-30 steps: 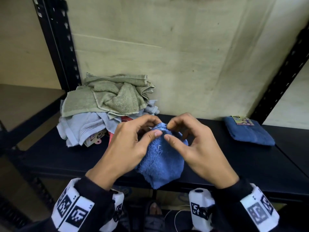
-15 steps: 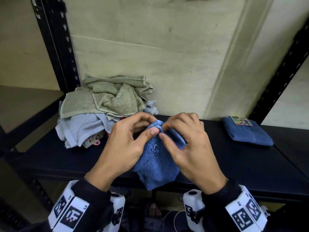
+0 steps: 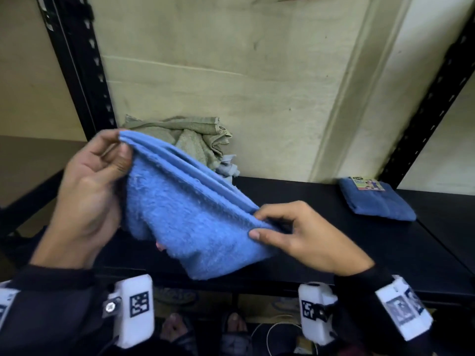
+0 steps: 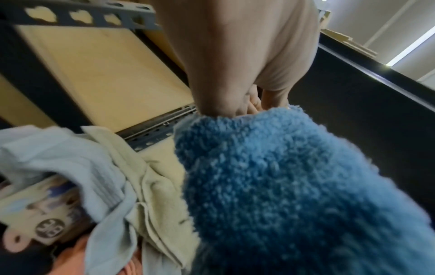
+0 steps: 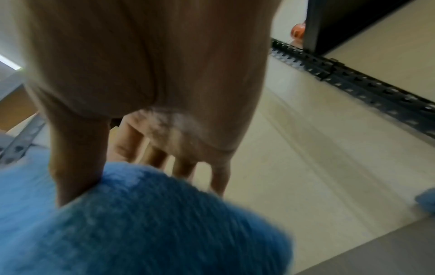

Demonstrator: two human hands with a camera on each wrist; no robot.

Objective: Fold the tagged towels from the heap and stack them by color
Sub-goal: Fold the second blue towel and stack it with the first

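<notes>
Mid-frame, the blue towel [image 3: 190, 214] hangs stretched between both hands above the shelf [image 3: 359, 240]. The left hand [image 3: 90, 186] pinches one top corner, the right hand [image 3: 303, 237] pinches the other. It looks light, soft and floppy, so the corners are the sensible hold. A folded towel [image 3: 375, 201] waits at right, the heap [image 3: 195, 142] behind.

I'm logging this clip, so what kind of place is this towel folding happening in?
Probably a storeroom or stockroom. The work surface is a black shelf on slotted metal racking uprights against a bare plaster wall, and the folded blue towel carries a retail label.
</notes>
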